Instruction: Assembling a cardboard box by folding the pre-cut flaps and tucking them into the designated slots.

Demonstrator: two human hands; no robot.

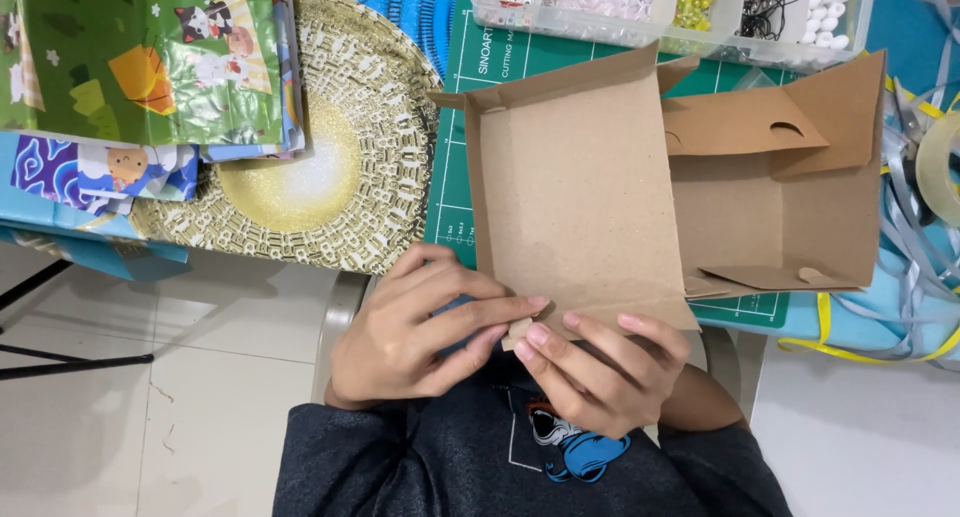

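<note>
Fingers of the left hand (415,327) and right hand (600,362) pinch the cardboard box (590,197) flap (near edge), both closed on it.

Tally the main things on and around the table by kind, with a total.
Open brown cardboard box: 1
Clear compartment tray of beads: 1
Green cutting mat: 1
Stack of patterned paper sheets: 1
Clear tape roll: 1
Hands at the box's near edge: 2, left hand and right hand
Total: 7

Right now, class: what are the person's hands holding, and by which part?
Both hands, left hand and right hand, pinch a small tab at the near edge of the open brown cardboard box.
</note>
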